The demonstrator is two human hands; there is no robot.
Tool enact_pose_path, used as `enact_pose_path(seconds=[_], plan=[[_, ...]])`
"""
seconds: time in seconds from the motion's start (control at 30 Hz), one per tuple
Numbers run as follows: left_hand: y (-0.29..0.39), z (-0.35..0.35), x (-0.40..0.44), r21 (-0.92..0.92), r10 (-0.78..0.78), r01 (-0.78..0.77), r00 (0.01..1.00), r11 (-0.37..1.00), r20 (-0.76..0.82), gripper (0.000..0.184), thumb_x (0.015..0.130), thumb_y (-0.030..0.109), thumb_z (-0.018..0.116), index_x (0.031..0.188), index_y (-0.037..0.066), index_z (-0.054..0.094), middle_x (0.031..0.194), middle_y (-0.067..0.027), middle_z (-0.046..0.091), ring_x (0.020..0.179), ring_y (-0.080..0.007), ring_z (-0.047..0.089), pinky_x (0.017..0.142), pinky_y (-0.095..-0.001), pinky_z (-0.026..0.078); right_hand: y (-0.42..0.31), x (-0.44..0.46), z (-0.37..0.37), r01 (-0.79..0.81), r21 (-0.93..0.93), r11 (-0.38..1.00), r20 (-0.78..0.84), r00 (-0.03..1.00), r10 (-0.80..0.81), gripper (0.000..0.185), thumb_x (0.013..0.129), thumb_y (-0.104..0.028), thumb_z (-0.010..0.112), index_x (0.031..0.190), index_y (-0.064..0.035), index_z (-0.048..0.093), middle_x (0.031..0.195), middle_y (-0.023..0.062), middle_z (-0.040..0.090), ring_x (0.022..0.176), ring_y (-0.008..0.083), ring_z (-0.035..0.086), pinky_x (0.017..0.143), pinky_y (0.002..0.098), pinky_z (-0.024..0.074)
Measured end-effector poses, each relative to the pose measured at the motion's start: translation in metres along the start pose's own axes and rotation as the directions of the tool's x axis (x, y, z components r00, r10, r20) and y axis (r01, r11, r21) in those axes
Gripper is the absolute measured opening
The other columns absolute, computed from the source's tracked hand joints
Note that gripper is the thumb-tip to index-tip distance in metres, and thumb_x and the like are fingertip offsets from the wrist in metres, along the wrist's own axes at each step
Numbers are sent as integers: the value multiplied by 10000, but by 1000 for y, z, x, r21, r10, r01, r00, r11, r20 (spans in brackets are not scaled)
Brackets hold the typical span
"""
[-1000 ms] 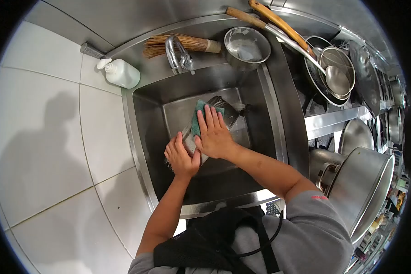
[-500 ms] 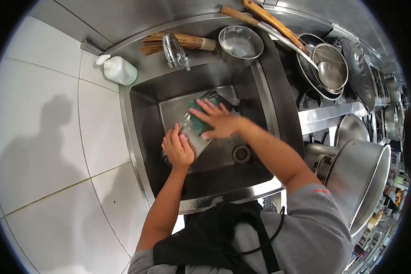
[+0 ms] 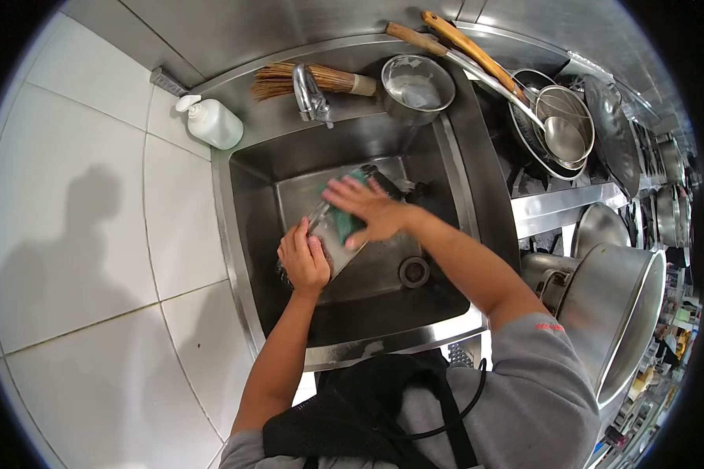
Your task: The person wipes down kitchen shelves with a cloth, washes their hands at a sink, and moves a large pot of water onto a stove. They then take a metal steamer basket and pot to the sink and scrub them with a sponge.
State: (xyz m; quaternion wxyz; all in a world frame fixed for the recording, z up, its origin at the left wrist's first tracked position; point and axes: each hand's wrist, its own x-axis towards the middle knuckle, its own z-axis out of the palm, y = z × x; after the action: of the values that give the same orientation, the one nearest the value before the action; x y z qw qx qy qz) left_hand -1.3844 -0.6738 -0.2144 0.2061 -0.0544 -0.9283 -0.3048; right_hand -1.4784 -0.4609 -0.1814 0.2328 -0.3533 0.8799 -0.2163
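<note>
With 12 o'clock at the top of the view, a long greyish container (image 3: 339, 252), its exact kind hard to tell, lies in the metal sink (image 3: 281, 319), its long axis slanting from between 7 and 8 o'clock at the near end to between 1 and 2 o'clock at the far end. The left hand (image 3: 303, 260) is the one nearer the near end, its fingers and thumb curled on the container's edge. The right hand (image 3: 375, 213) is nearer the far end; it lies spread and rather flat over a green scouring pad (image 3: 347, 224), fingers pointing toward 10 o'clock and blurred. The pad rests on the container's upper face, at between 1 and 2 o'clock from the left hand, so pad and right hand line up roughly with the long axis. The drain (image 3: 414, 272) shows at 4 o'clock from the container, apart from it. The faucet (image 3: 310, 100) stands toward 12 o'clock, in front of a straw brush (image 3: 336, 78), with a metal pot (image 3: 416, 94) at 1 o'clock and a soap bottle (image 3: 216, 125) between 10 and 11.
</note>
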Motion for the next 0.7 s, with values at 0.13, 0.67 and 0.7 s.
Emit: enact_pose_path(seconds=[0.13,0.67,0.7], plan=[[-1,-1,1,14,-36,36,999,999,-5,332,974,181,450,1241,27,572,1173,-162,605,1079,-344,554,938,-442,377,43,0,23,-392,392,833,-132,872,472,868,910,-591,478,1556,-134,123,1608,189,80,1476,403,86,1164,581,116],[-5,8,-7,59,-201,205,977,977,-67,296,955,227,501,1177,48,580,1054,-130,618,993,-326,554,894,-451,380,44,-16,76,-369,292,882,-504,724,470,625,931,-386,490,1448,-51,390,1520,198,341,1388,444,306,1129,591,217],[-7,7,-11,57,-201,205,977,977,-67,296,955,227,501,1177,48,580,1054,-130,618,993,-326,554,894,-451,380,13,-22,73,-347,168,923,-538,752,381,623,931,-383,495,1448,-52,392,1522,183,344,1387,438,309,1129,597,213]])
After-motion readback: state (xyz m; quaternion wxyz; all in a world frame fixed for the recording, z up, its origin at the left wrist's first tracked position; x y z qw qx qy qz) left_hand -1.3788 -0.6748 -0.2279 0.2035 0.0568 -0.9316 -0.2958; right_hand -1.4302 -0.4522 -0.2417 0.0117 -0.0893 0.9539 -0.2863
